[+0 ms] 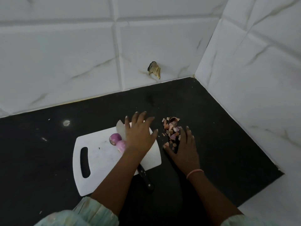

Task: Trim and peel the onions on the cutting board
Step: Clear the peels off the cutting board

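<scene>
Two peeled purple onions [117,142] lie side by side near the middle of the white cutting board [97,157]. A knife [144,174] rests across the board, its blade tip showing beyond my left hand and its black handle hanging off the near edge. My left hand [140,136] hovers flat over the board's right part with fingers spread, covering most of the blade. My right hand [184,149] lies flat on the black counter beside the board, fingers straight, touching a pile of onion skins [171,128].
The black countertop [48,152] runs into a corner of white marble-look tiled walls [244,79]. A chipped hole [154,69] marks the back wall just above the counter. Loose skin flakes are scattered between the board and the pile.
</scene>
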The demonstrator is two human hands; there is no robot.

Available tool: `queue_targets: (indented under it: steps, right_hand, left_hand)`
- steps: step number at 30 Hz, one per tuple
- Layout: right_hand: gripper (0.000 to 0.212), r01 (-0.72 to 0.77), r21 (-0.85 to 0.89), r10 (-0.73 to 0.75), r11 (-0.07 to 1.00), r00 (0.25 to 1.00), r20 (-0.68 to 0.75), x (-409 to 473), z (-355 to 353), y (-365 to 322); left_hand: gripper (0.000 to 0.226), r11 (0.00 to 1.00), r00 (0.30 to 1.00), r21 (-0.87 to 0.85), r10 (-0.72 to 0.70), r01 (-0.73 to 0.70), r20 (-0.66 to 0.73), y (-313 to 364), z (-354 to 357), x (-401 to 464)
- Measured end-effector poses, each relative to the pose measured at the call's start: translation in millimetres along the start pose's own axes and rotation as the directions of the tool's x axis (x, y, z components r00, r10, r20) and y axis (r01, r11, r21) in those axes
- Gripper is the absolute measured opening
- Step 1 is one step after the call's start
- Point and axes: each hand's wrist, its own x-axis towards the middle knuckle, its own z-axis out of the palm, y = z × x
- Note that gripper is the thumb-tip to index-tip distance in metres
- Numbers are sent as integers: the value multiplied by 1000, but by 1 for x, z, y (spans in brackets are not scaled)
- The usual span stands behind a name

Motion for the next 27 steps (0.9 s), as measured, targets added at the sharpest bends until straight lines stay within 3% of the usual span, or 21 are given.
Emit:
queue_targets:
  steps: [2, 4, 9, 16, 19, 24, 27]
  right_hand:
    - [94, 40, -6, -40, 999, 999, 13, 13, 0, 0]
    - [91, 67, 4, -67, 998, 998, 13, 21, 1, 0]
    - [84, 97, -21, -97, 995, 995, 9, 30, 7, 1]
    - [62, 137, 75, -136, 988, 990, -21, 38, 11, -5]
    - [47, 175, -50, -178, 983, 983, -46, 39, 11, -5]
    - [20, 167, 26, -166, 986, 986, -31, 39, 2, -12]
    - [8, 88, 180, -87, 980, 996, -15, 36, -6, -11]
  left_hand:
    - [55, 988, 977, 122, -112, 91, 183, -2, 6, 7]
    - [57, 973, 953, 170, -194, 157, 232, -12, 12, 0]
    - [52, 975, 961, 137, -200, 175, 193, -21, 9, -13]
    - [53, 975, 959, 93, -214, 200, 183, -27, 2, -22]
    - [52, 976, 960, 47, -218, 213, 177, -27, -1, -19]
    - [49, 989, 983, -41, -135, 141, 126, -9, -8, -16]
    - [48, 974, 993, -225, 5, 21, 116, 19, -6, -14]
